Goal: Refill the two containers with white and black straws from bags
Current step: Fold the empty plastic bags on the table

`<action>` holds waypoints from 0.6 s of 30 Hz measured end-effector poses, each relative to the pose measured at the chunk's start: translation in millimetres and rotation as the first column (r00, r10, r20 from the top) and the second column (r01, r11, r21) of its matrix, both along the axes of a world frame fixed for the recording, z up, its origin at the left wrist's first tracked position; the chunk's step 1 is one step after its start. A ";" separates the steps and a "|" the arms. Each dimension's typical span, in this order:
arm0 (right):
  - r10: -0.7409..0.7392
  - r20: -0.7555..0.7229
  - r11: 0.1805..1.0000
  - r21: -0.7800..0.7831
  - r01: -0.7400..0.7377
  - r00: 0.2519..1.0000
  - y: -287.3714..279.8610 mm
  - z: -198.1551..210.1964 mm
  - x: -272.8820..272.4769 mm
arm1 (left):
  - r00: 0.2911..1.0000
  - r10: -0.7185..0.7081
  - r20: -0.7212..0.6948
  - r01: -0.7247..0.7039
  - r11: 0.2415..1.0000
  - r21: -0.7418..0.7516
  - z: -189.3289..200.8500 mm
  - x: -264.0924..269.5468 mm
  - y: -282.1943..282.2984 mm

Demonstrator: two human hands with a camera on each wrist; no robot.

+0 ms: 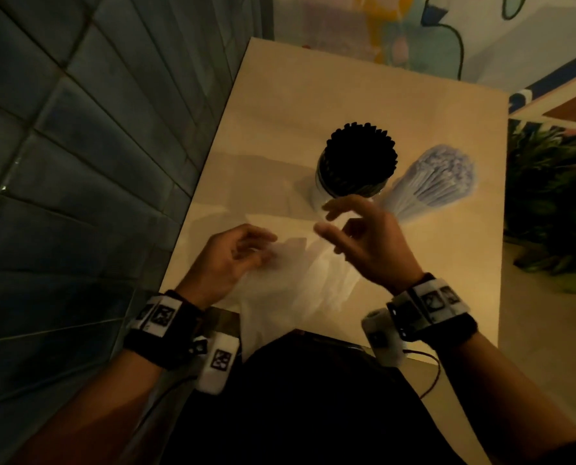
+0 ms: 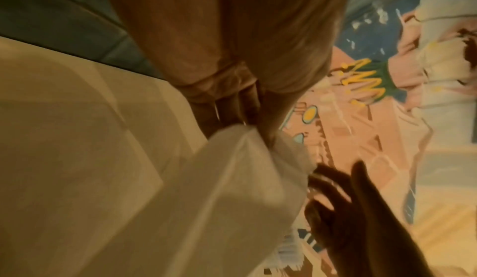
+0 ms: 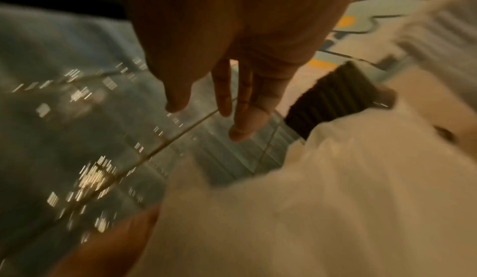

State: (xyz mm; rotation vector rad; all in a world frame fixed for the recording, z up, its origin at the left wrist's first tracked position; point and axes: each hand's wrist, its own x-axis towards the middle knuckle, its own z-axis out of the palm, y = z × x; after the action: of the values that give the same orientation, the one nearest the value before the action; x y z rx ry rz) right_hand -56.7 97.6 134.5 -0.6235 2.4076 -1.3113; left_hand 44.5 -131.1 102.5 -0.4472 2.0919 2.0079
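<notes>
A: Two containers on the tabletop (image 1: 330, 88): black straws (image 1: 361, 152) packed upright in one container (image 1: 323, 187), white straws (image 1: 442, 174) fanned just right of it, their holder hidden.

B: Bag?

A: Clear plastic bag (image 1: 300, 280) lies near of the black-straw container, draped over the tabletop's near edge.

B: Left hand (image 1: 232, 256)?

A: Grip clamped on the bag, fingers (image 2: 232, 105) curled, pinching a bunched fold. Left wrist view confirms.

B: Right hand (image 1: 363, 236)?

A: Above the bag, just near of the black-straw container. Fingers (image 3: 247, 105) spread apart, relaxed. Probably not touching the bag, but the right wrist view is blurred.
</notes>
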 end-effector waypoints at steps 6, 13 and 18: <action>-0.366 -0.033 0.930 0.018 0.366 0.930 22.9 -54.3 -5.0 | 0.996 0.065 0.057 -0.070 0.993 0.100 -14.4 44.1 -7.8; -0.312 0.652 0.906 -0.016 0.423 0.691 0.5 -86.4 -1.2 | 0.967 0.239 0.086 -0.254 0.907 0.335 -1.6 59.8 -24.7; -0.195 0.596 0.895 -0.216 0.389 0.779 -11.9 -72.2 -10.3 | 0.898 0.434 0.075 -0.441 0.886 0.146 -3.0 58.1 -34.3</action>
State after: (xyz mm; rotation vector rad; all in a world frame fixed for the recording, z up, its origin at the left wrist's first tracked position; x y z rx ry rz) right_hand -66.9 85.7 62.2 0.0996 1.8504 -1.7525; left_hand 102.5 -165.4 99.5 -0.9981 1.9109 2.3577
